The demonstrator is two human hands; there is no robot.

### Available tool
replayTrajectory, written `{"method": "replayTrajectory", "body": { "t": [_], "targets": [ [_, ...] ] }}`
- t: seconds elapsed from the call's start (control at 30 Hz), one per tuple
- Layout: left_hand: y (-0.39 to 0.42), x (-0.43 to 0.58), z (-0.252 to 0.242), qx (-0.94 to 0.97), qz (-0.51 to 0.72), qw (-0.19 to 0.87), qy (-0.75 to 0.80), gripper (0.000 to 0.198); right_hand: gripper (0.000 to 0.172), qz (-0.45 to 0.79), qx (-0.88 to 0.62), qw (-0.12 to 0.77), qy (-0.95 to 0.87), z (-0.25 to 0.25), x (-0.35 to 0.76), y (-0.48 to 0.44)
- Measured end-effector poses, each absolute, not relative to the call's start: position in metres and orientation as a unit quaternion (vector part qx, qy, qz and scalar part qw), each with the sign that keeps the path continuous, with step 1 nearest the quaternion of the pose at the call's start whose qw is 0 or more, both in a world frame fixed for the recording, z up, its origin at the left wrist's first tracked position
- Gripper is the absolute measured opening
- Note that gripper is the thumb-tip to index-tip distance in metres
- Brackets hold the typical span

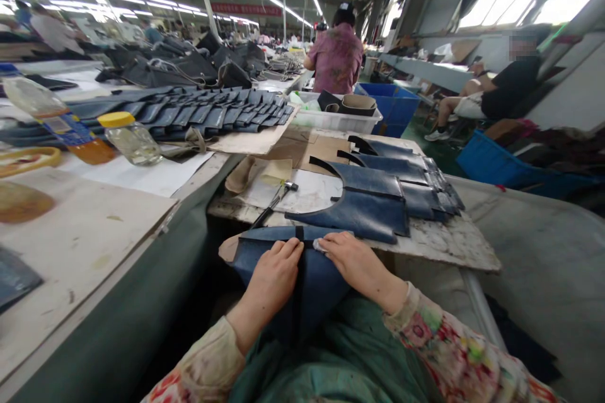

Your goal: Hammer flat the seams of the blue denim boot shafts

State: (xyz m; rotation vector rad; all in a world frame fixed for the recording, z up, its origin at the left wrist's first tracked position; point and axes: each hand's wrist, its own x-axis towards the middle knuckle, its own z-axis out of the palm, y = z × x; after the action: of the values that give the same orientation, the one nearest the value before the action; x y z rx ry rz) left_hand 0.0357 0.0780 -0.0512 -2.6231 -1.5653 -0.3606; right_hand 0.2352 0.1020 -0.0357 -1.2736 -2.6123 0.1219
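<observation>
Hands [271,274] on blue piece [326,293] (board edge [439,247] beyond)

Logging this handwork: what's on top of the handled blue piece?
A black strip, left hand, and right hand with whitish wad rest on the blue piece; what they cover is hidden.

The left forearm [203,352] and right forearm [449,334] reach forward, angling inward. The left hand [273,274] lies back upward, fingers together and bent. The right hand [357,259], also back upward, curls its fingers inward, near the left but apart.
</observation>
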Motion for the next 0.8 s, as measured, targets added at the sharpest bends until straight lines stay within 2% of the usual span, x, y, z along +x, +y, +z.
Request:
{"method": "replayTrajectory", "body": {
  "t": [0.13,0.33,0.53,0.8],
  "targets": [
    [0.077,0.036,-0.047,-0.859,-0.088,0.006,-0.505,0.042,0.028,0.066,-0.422,0.167,-0.889,-0.036,0.232,0.107],
    [0.07,0.018,-0.044,-0.843,-0.133,-0.005,-0.52,0.037,0.029,0.078,-0.366,0.21,-0.903,-0.024,0.214,0.108],
    [0.061,0.008,-0.049,-0.819,-0.144,0.043,-0.554,0.037,0.029,0.066,-0.352,0.185,-0.915,-0.036,0.192,0.105],
    [0.062,-0.002,-0.049,-0.807,-0.14,0.07,-0.569,0.036,0.029,0.08,-0.363,0.202,-0.906,-0.043,0.177,0.112]
  ]
}}
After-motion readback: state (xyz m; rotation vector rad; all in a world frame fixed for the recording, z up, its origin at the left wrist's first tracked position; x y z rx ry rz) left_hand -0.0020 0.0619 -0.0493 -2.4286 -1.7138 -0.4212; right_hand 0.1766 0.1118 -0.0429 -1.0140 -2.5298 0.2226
